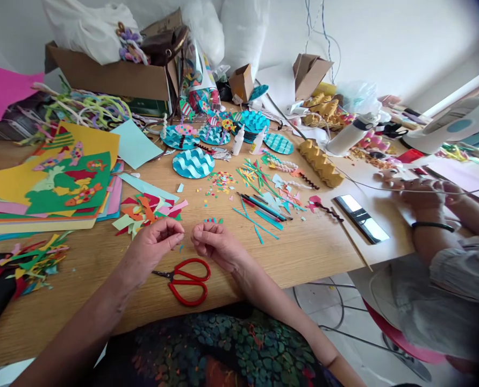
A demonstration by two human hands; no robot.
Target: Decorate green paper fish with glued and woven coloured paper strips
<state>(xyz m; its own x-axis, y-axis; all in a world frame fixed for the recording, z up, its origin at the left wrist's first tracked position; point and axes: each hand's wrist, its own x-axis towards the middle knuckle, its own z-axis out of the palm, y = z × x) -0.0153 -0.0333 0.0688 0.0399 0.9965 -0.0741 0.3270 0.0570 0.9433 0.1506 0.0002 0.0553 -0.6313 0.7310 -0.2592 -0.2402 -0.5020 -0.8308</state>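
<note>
My left hand (pixel 158 239) hovers over the table front with thumb and fingertips pinched together. Facing it across a small gap, my right hand (pixel 217 244) is pinched too. Whatever either one holds is too small to make out. Red-handled scissors (pixel 188 282) lie just below both hands, blades pointing left. Beyond my right fingertips is a small striped paper piece (pixel 213 220). A heap of coloured paper scraps (pixel 146 212) lies behind my left hand. Tiny paper dots (pixel 223 181) are scattered farther back.
Stacked coloured paper (pixel 81 217) fills the left side. Pencils (pixel 263 205), glue bottles (pixel 238 141), blue wavy paper discs (pixel 193 163) and a phone (pixel 360 219) lie ahead and right. A co-worker's hands (pixel 420 191) are at the right. Boxes (pixel 106 80) line the back wall.
</note>
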